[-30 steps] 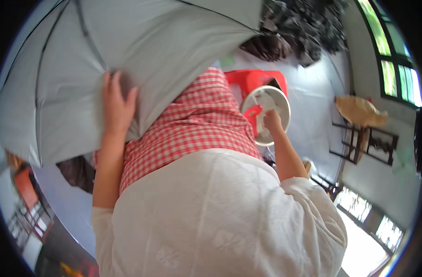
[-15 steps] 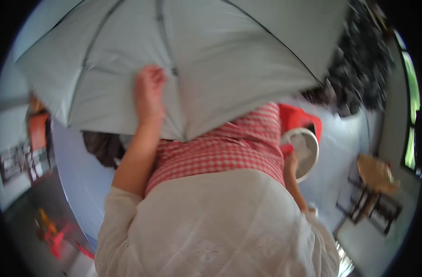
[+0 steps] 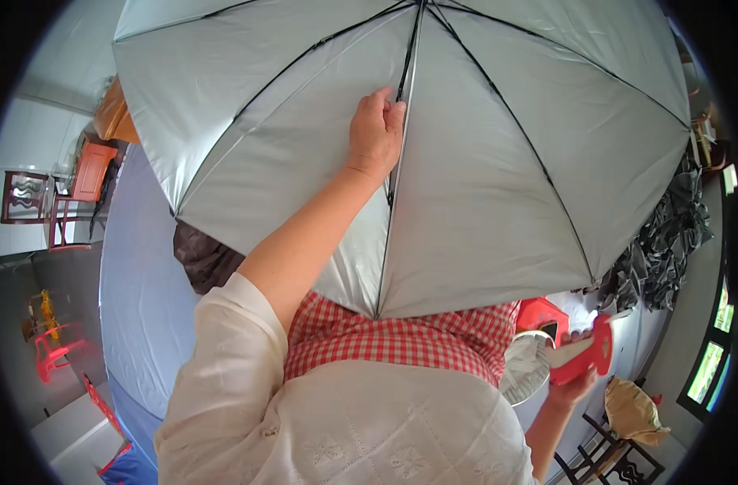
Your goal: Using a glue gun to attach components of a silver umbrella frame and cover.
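Silver-lined open umbrella canopy (image 3: pixel 482 145): left hand (image 3: pixel 375 133) pinches a black rib, right hand (image 3: pixel 575 380) clamps a red scraper-like tool (image 3: pixel 583 356); rib may bend if tugged.

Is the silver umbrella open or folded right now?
Open: the silver fabric umbrella is fully spread, its dark ribs fanned out, left hand on one rib.
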Demonstrator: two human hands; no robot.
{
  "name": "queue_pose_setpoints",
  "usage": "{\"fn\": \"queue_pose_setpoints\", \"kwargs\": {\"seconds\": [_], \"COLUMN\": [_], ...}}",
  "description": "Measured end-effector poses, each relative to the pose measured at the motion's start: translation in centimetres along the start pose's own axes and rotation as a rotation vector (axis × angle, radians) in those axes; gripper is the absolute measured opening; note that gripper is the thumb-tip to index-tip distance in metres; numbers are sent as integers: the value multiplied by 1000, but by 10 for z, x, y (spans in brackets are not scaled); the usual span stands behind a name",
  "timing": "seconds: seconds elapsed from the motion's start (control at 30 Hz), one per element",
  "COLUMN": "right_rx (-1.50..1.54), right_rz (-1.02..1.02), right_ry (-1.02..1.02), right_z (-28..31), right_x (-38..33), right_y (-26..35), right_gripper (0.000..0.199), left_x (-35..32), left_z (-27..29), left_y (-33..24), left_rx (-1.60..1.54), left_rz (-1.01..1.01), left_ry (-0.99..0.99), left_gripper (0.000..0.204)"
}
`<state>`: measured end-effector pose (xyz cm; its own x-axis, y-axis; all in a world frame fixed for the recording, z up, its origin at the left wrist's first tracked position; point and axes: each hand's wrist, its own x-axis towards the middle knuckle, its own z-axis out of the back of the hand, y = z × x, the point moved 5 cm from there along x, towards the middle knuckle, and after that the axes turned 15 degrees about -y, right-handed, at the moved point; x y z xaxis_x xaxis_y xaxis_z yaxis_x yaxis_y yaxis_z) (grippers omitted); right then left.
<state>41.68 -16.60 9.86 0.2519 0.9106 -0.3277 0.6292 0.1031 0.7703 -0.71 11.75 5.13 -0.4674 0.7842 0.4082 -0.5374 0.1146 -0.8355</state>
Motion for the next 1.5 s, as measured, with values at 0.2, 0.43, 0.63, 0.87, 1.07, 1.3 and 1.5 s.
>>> {"fn": "queue_pose_setpoints", "kwargs": {"seconds": [0.2,0.43,0.63,0.87,1.07,1.3,1.5], "right_rx": [-230,-458,-416,-453,-456,-460,-458], "right_rz": [-157,-333,-297,-393,-468,-587,-609], "right_ry": [330,331,213,212,238,382,387], "right_z": [-183,-300,-305,-298,-295,-299,-301], "right_x": [126,216,232,225,227,241,245], "right_y": [-43,-162,-169,-171,-169,-157,-157], "right_gripper": [37,26,25,27,28,26,25], "left_x": [18,12,13,15,12,14,12], "left_z": [-3,-8,-6,-6,-6,-7,-8], "left_y": [1,3,-1,-7,-6,-9,-9], "left_rx": [-63,-138,-153,-156,-130,-192,-183], "left_rz": [67,111,72,56,73,95,114], "left_ry": [35,24,2,6,21,12,21], "left_gripper": [21,20,23,23,20,19,19]}}
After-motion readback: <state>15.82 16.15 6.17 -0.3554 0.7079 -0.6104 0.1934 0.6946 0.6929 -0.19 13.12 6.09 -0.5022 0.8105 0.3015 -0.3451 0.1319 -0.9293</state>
